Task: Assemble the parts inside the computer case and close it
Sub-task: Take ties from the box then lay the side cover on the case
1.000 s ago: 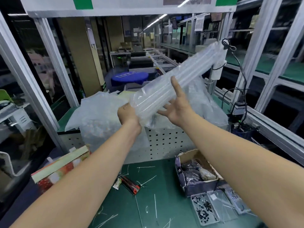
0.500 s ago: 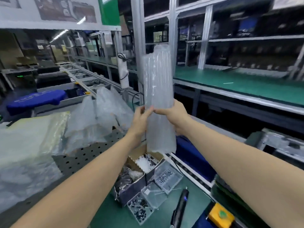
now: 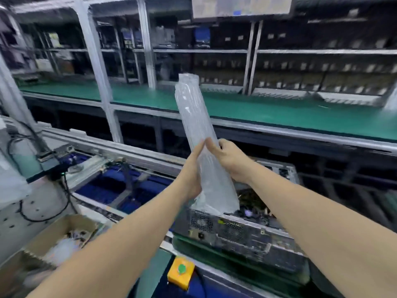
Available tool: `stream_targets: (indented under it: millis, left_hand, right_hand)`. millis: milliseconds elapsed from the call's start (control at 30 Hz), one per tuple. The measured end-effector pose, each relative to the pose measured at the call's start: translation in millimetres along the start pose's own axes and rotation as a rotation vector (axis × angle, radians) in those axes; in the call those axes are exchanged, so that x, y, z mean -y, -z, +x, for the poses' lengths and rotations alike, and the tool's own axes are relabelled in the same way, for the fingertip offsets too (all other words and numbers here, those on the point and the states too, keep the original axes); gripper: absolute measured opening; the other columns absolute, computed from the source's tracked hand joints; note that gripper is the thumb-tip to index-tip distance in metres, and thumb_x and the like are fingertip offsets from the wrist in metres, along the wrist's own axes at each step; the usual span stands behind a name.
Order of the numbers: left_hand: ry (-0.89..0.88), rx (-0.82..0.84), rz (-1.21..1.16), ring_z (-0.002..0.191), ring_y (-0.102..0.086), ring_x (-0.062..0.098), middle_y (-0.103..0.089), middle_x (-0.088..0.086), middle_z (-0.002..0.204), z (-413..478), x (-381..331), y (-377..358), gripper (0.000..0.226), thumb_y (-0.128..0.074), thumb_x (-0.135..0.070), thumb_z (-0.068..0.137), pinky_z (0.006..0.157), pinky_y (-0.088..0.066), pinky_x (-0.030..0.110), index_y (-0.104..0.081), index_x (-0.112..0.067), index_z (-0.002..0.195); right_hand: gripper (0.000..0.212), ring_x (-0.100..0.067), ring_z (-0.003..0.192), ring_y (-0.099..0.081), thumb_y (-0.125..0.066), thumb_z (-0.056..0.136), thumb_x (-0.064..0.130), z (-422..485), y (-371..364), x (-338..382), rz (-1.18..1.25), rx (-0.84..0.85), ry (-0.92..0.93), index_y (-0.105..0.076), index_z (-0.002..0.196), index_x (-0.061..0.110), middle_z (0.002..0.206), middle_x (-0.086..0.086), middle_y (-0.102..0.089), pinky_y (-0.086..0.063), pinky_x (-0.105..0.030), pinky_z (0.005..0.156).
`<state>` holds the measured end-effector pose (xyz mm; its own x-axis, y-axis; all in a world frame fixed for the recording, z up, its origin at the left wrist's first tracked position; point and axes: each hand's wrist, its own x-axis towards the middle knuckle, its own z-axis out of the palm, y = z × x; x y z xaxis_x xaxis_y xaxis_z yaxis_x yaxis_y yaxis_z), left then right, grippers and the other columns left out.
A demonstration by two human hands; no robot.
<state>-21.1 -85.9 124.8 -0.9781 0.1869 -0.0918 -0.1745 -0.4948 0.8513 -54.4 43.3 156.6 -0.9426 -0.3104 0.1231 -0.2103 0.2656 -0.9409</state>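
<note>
Beyond the hands a long green counter (image 3: 279, 112) runs across the room on a grey metal frame. Behind it stand shelves (image 3: 322, 67) packed with dark boxes (too blurred to read). An aluminium post (image 3: 94, 61) rises up and to the left of the hands. Below and left of them lies a conveyor line (image 3: 103, 190) with blue sections.

The left hand (image 3: 192, 173) and the right hand (image 3: 229, 160) sit close together, both clamped on a clear air-cushion sleeve (image 3: 197, 117). The left clasps its left edge with one digit laid up the front, and the right curls its fingers round the right edge. The sleeve stands nearly upright, leaning slightly left at the top.

Directly beneath the hands sits the computer case (image 3: 236, 233), its top open, its vented rear panel facing the camera, and boards and wiring visible inside. The sleeve's lower end hangs just at its upper rim. Whether it touches the rim cannot be told.

Low and far left of the hands is a cardboard box (image 3: 64, 229) holding white, blurred pieces. Just below the case is a yellow box with a green button (image 3: 181, 272).
</note>
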Motion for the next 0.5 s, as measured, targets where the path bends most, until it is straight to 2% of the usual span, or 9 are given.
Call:
stream_targets:
  millis: [67,133,200,267,334,367,400,467,500]
  left_hand:
    - [-0.013,-0.033,0.05,0.117,-0.067,0.03,-0.07,0.013,0.126,21,23,-32,0.065,-0.051,-0.068,0.094,0.097,-0.055,0.047,-0.061,-0.019,0.137]
    - [-0.021,-0.079,0.068,0.112,-0.07,0.024,-0.073,0.009,0.121,39,42,-58,0.067,-0.051,-0.071,0.092,0.092,-0.058,0.042,-0.06,-0.021,0.136]
    - [-0.031,-0.129,0.129,0.108,-0.072,0.021,-0.075,0.007,0.117,56,58,-77,0.071,-0.049,-0.075,0.089,0.091,-0.057,0.04,-0.061,-0.022,0.133]
    - [-0.017,-0.193,0.291,0.107,-0.071,0.023,-0.074,0.005,0.115,72,70,-94,0.071,-0.04,-0.079,0.09,0.092,-0.057,0.04,-0.06,-0.026,0.133]
    - [0.003,-0.232,0.467,0.105,-0.069,0.021,-0.073,0.0,0.111,82,78,-95,0.071,-0.028,-0.081,0.091,0.091,-0.057,0.039,-0.056,-0.032,0.135]
    - [-0.005,-0.202,0.546,0.107,-0.067,0.016,-0.071,-0.003,0.115,85,82,-93,0.074,-0.024,-0.083,0.09,0.091,-0.055,0.036,-0.054,-0.034,0.137]
    - [-0.014,-0.14,0.635,0.116,-0.063,0.014,-0.067,-0.004,0.127,88,85,-88,0.082,-0.021,-0.087,0.086,0.098,-0.05,0.037,-0.05,-0.035,0.142]
    - [0.013,-0.043,0.883,0.136,-0.048,0.019,-0.053,-0.005,0.148,91,88,-72,0.102,-0.016,-0.098,0.073,0.115,-0.033,0.045,-0.041,-0.038,0.152]
    - [0.012,-0.061,1.036,0.135,-0.048,0.022,-0.054,-0.003,0.145,94,87,-59,0.106,-0.015,-0.1,0.07,0.113,-0.032,0.044,-0.046,-0.037,0.149]
  right_hand:
    - [0.084,-0.045,0.105,-0.069,-0.059,0.082,0.082,-1,36,-16,-0.076,-0.048,0.022,-0.063,0.114,0.004,0.113,-0.023,-0.071,-0.054,-0.061,0.094]
    - [0.07,-0.04,0.106,-0.069,-0.056,0.09,0.078,-1,69,-32,-0.09,-0.068,0.043,-0.064,0.112,0.012,0.112,-0.017,-0.071,-0.055,-0.057,0.091]
    - [0.078,-0.028,0.112,-0.068,-0.05,0.083,0.089,0,97,-44,-0.101,-0.019,0.003,-0.064,0.12,0.021,0.123,-0.007,-0.068,-0.057,-0.049,0.095]
    - [0.088,-0.022,0.123,-0.061,-0.045,0.078,0.094,2,122,-57,-0.082,0.095,-0.077,-0.053,0.132,0.025,0.136,-0.003,-0.059,-0.052,-0.051,0.105]
    - [0.092,-0.024,0.127,-0.059,-0.048,0.077,0.093,4,135,-71,-0.038,0.181,-0.173,-0.038,0.141,0.028,0.139,-0.002,-0.055,-0.05,-0.054,0.109]
    - [0.093,-0.025,0.125,-0.06,-0.051,0.075,0.094,5,142,-78,-0.068,0.191,-0.212,-0.032,0.143,0.034,0.14,-0.003,-0.055,-0.05,-0.054,0.109]
    - [0.097,-0.026,0.124,-0.061,-0.053,0.072,0.095,6,147,-83,-0.128,0.186,-0.239,-0.028,0.147,0.039,0.142,-0.003,-0.054,-0.049,-0.052,0.109]
    - [0.11,-0.022,0.121,-0.059,-0.056,0.071,0.095,8,158,-93,-0.325,0.186,-0.249,-0.028,0.156,0.031,0.147,-0.003,-0.052,-0.049,-0.041,0.104]
    - [0.112,-0.017,0.115,-0.06,-0.057,0.071,0.094,9,165,-96,-0.444,0.198,-0.236,-0.037,0.155,0.022,0.147,-0.003,-0.054,-0.049,-0.034,0.095]
